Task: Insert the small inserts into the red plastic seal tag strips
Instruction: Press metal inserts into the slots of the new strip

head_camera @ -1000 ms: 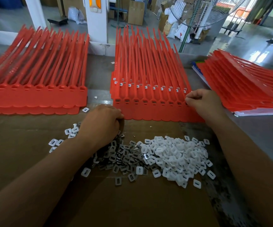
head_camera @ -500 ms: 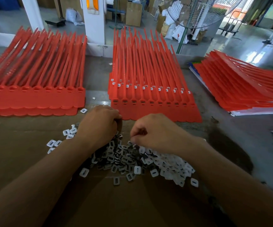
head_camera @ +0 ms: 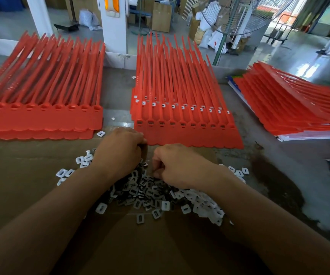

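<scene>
Far left, the left stack (head_camera: 41,120) of red seal strips lies on the desk (head_camera: 303,175), tag heads toward me and the long tails running away, leaning left. My left hand (head_camera: 118,153) sits knuckles-up over the pile of inserts (head_camera: 160,197). Its fingers (head_camera: 140,144) are curled under, just short of the near edge of the middle stack (head_camera: 180,116), and I cannot tell what they hold.

The middle stack's tails point straight away from me. Its heads line the near edge, and white inserts are seated in a row farther up. My right hand (head_camera: 180,167) is just beside the left, fingers curled down into the pile. Whether they pinch an insert is hidden.

The pile rests on a cardboard sheet (head_camera: 31,185), which has bare room to the left and toward me. The right stack (head_camera: 291,112) slants off to the right, with bare desk between it and the middle one.
</scene>
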`<state>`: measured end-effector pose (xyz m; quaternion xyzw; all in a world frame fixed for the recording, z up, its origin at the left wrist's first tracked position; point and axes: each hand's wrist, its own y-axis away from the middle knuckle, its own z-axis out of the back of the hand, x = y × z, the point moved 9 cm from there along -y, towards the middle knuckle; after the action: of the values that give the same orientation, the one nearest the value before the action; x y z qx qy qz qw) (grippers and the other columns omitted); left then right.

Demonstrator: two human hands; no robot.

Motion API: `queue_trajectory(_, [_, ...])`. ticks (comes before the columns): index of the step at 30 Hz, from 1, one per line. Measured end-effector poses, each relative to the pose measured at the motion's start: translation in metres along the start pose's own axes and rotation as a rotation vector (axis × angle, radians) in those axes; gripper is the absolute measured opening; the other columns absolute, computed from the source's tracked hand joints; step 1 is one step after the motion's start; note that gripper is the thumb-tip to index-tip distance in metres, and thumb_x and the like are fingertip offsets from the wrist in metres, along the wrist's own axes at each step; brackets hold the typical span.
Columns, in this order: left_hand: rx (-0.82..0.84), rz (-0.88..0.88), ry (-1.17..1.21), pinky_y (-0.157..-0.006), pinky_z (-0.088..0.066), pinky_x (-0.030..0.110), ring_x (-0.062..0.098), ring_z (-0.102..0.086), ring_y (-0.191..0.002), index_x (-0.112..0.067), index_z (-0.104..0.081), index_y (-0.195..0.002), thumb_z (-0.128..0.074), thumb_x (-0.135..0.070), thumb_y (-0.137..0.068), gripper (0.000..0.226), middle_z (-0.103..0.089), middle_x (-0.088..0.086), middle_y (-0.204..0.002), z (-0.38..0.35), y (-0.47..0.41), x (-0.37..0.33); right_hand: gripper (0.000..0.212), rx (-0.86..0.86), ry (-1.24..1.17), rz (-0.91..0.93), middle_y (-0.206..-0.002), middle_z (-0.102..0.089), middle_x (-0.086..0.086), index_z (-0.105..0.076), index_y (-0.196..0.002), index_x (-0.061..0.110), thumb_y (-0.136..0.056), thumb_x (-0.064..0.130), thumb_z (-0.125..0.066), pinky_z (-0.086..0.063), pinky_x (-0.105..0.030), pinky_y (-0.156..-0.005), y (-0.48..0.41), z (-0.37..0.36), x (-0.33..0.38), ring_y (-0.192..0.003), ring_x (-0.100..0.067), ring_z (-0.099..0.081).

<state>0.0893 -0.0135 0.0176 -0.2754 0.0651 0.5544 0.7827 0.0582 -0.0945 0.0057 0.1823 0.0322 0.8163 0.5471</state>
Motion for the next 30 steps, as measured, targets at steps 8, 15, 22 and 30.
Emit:
queue_trajectory(8, [0.005,-0.031,-0.022,-0.079,-0.044,0.03,0.029,-0.062,-0.093,-0.008,-0.073,-0.089,-0.048,-0.001,-0.07,0.032,-0.07,0.01,-0.097,0.0,0.0,-0.003,0.011,-0.03,-0.188,0.097,-0.087,-0.048,0.008,-0.048,-0.088,0.021,-0.09,0.013,-0.054,-0.038,-0.019,-0.067,0.005,0.0,0.005,-0.083,-0.009,-0.048])
queue_trajectory(15, [0.03,-0.013,-0.029,-0.082,-0.041,0.028,0.024,-0.058,-0.101,-0.012,-0.072,-0.096,-0.048,-0.002,-0.074,0.034,-0.068,0.006,-0.106,0.0,-0.001,-0.002,0.019,-0.185,-0.383,0.096,-0.072,-0.049,0.017,-0.051,-0.077,0.025,-0.089,0.011,-0.05,-0.034,-0.001,-0.056,0.008,0.027,-0.01,-0.063,0.009,-0.046])
queue_trajectory(22, [0.045,0.007,-0.023,-0.088,-0.039,0.028,0.022,-0.055,-0.109,-0.012,-0.069,-0.102,-0.049,-0.001,-0.077,0.035,-0.064,0.004,-0.115,-0.003,-0.002,-0.001,0.021,-0.184,-0.372,0.13,-0.072,-0.05,0.024,-0.067,-0.1,0.017,-0.088,0.004,-0.056,-0.034,0.004,-0.058,0.009,0.024,-0.015,-0.063,0.023,-0.047])
queue_trajectory(30, [0.051,0.007,-0.032,-0.086,-0.04,0.029,0.024,-0.056,-0.107,-0.011,-0.07,-0.101,-0.05,0.0,-0.075,0.035,-0.065,0.005,-0.113,-0.003,-0.002,-0.001,0.015,-0.201,-0.397,0.129,-0.07,-0.058,0.013,-0.067,-0.088,0.018,-0.079,0.006,-0.067,-0.044,-0.005,-0.061,0.009,0.024,-0.018,-0.062,0.006,-0.053])
